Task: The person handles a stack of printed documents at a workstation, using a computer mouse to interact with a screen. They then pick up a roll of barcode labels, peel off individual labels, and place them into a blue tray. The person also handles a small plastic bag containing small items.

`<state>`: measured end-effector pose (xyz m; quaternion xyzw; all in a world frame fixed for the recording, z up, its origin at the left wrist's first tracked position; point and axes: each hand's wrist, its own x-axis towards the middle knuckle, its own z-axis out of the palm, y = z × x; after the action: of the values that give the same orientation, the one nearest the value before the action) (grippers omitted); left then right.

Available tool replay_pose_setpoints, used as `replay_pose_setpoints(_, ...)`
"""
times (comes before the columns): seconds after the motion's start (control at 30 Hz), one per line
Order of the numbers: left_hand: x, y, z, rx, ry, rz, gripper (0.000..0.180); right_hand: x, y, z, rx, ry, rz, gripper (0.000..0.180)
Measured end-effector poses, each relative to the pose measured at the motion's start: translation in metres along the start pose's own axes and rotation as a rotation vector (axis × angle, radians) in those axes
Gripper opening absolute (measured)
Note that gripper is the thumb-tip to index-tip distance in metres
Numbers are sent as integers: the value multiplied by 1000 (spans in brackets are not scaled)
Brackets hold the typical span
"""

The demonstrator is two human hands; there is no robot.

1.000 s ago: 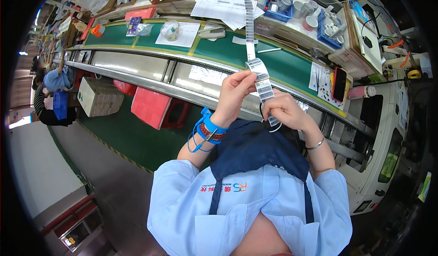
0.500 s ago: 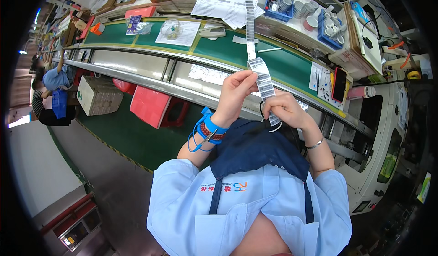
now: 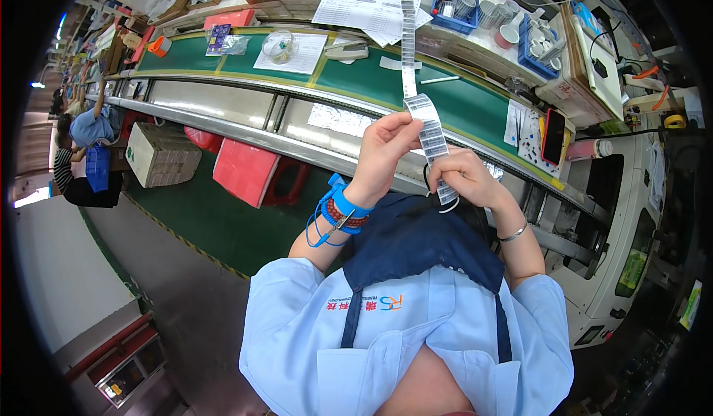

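A long strip of printed labels (image 3: 430,130) runs from the far shelf down across the green bench to my hands. My left hand (image 3: 388,145) pinches the strip's left edge between thumb and fingertips, where it bends. Lower down, my right hand (image 3: 466,176) has thumb and curled fingers closed on the strip near its loose end, which hangs just past the fingers above the dark blue apron (image 3: 423,238). A blue wrist strap with a coiled cord (image 3: 346,208) circles my left wrist.
Beyond my hands lies a green bench top (image 3: 356,74) with a metal front rail. On it are a paper with a clear round dish (image 3: 279,46), a white pen (image 3: 440,80) and a phone (image 3: 552,138). Blue baskets (image 3: 454,8) stand behind. Red stools (image 3: 245,172) sit at left.
Both hands keep almost the same place and grip on the label strip. The person far left has shifted slightly.
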<state>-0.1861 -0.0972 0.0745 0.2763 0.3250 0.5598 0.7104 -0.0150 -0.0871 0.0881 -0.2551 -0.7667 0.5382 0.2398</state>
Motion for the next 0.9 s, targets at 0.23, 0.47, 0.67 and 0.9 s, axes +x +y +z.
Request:
replay_pose_setpoints(0.23, -1, 1, 2, 69, -21, 2, 16, -2, 1, 2, 22, -4, 24, 16)
replay_pose_setpoints(0.47, -1, 2, 3, 130, -20, 16, 19, -1, 1, 0, 58, -23, 38, 17)
replay_pose_setpoints(0.67, -1, -1, -5, 190, 24, -48, 19, 3, 4, 3, -22, -29, 71, 19)
replay_pose_setpoints(0.9, -3, -9, -14, 165, -47, 45, 18, 7, 3, 9, 58, -103, 214, 18)
